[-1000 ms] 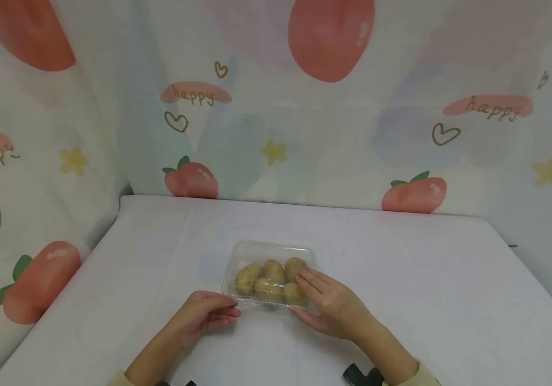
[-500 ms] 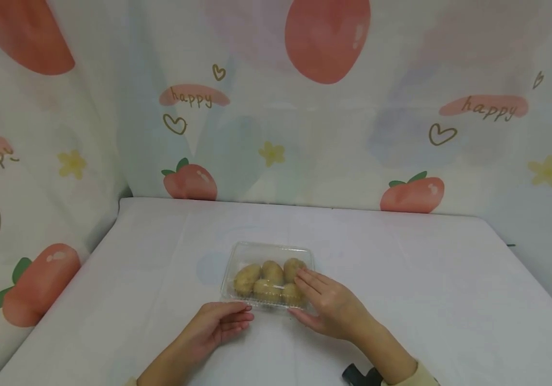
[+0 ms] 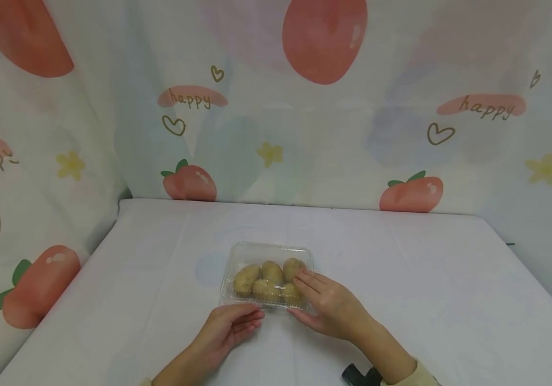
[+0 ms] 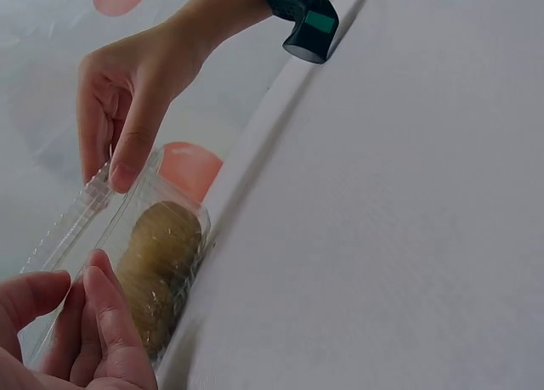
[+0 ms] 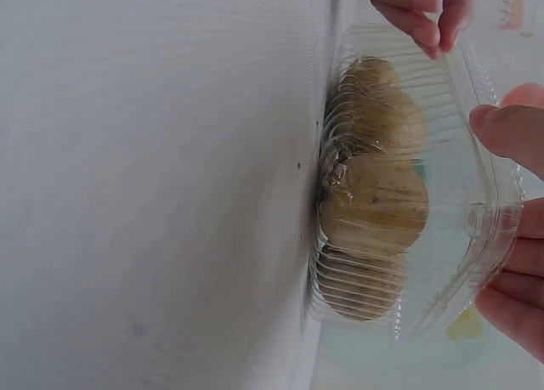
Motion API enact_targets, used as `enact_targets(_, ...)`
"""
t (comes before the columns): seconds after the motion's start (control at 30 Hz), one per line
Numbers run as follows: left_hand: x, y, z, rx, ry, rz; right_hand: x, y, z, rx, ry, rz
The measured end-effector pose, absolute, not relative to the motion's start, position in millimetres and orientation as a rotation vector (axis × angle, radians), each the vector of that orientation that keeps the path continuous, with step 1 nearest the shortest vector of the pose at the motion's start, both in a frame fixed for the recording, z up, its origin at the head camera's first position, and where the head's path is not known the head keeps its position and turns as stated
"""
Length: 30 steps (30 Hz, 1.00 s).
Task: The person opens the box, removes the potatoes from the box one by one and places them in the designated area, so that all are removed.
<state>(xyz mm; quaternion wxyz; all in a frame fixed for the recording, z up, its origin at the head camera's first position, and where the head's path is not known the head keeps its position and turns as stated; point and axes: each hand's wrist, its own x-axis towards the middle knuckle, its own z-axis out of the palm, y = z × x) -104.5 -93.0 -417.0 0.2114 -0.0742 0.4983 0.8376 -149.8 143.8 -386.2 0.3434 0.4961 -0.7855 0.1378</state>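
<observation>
A clear plastic clamshell box (image 3: 268,252) with several yellow-brown potatoes (image 3: 247,280) inside sits on the white-covered table. Its lid lies over the potatoes. At the middle of the box's front rim, my left hand (image 3: 229,329) pinches the edge between thumb and fingers, which the left wrist view shows close up. My right hand (image 3: 333,308) grips the front right corner, fingers over the lid and thumb at the front edge. In the right wrist view, the rim runs between the right thumb (image 5: 514,135) and fingers. Whether the rim is fully pressed together, I cannot tell.
White cloth covers the table (image 3: 401,279) around the box. A printed curtain (image 3: 324,150) with fruit and hearts stands behind and to the left. A dark wrist device (image 3: 360,375) sits by the right forearm.
My left hand has moved rightward along the box's front edge, from the front left corner to the middle. The right hand and the box have stayed nearly still.
</observation>
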Motion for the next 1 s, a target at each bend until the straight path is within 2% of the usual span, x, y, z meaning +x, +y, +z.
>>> enact_targets(1.0, -104, -47, -418, -0.171, 1.432, 2.289, -148, 144, -386, 1.290, -2.033, 0.338)
